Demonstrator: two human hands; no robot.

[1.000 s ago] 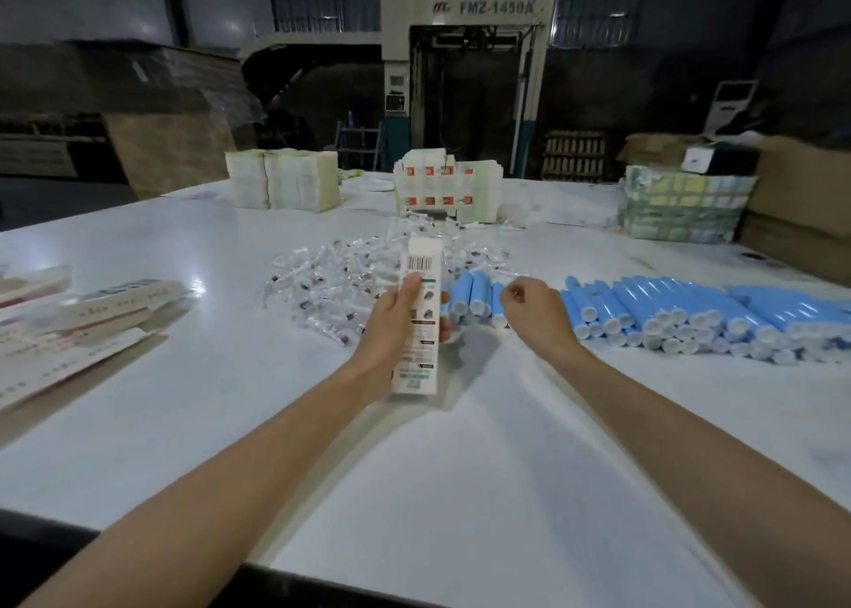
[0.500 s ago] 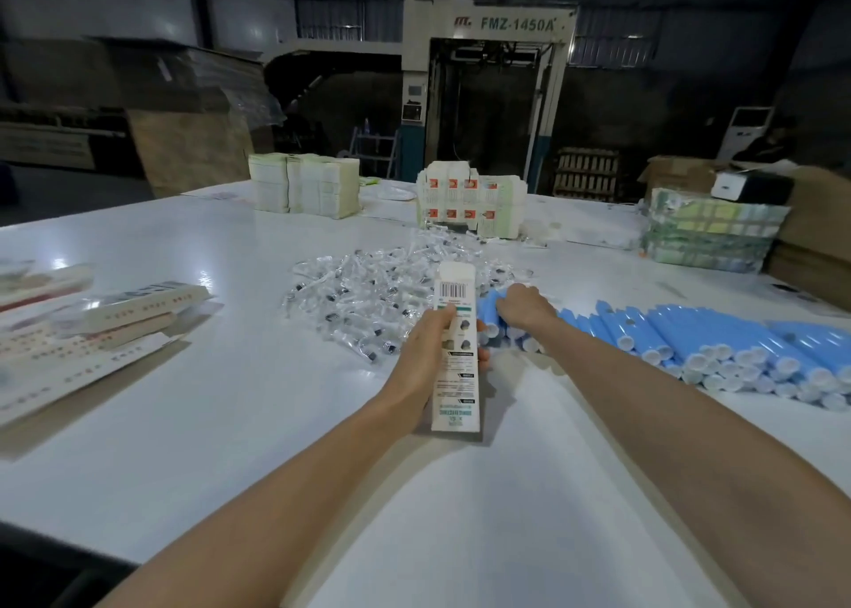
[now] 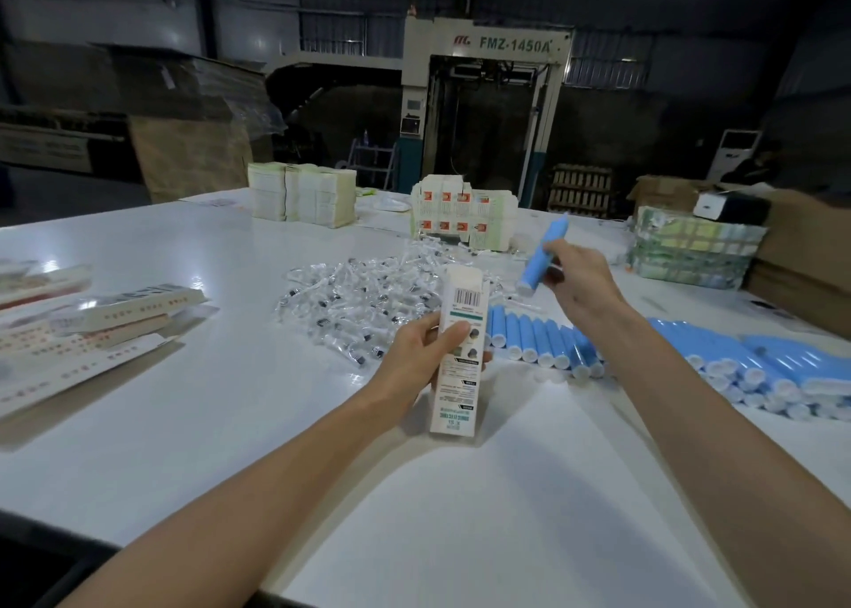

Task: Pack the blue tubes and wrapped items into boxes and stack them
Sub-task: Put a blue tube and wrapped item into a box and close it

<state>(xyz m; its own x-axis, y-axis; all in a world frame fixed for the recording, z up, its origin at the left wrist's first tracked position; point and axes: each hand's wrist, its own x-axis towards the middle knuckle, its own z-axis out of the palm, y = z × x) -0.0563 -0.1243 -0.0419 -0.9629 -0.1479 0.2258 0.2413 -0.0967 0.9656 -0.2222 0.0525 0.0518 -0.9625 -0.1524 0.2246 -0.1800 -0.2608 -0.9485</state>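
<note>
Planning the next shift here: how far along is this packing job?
Early, it seems. Done: a few cartons lie stacked at the left of the table, contents not visible. In hand: the left hand holds an upright carton, the right hand holds one blue tube above the table. Left: a long row of blue tubes and a big pile of wrapped items lie unpacked.

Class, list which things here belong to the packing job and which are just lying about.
Job: box in left hand; blue tube in right hand; loose blue tubes; wrapped items pile.
Lying about: FMZ-1450A machine; brown cartons.
</note>
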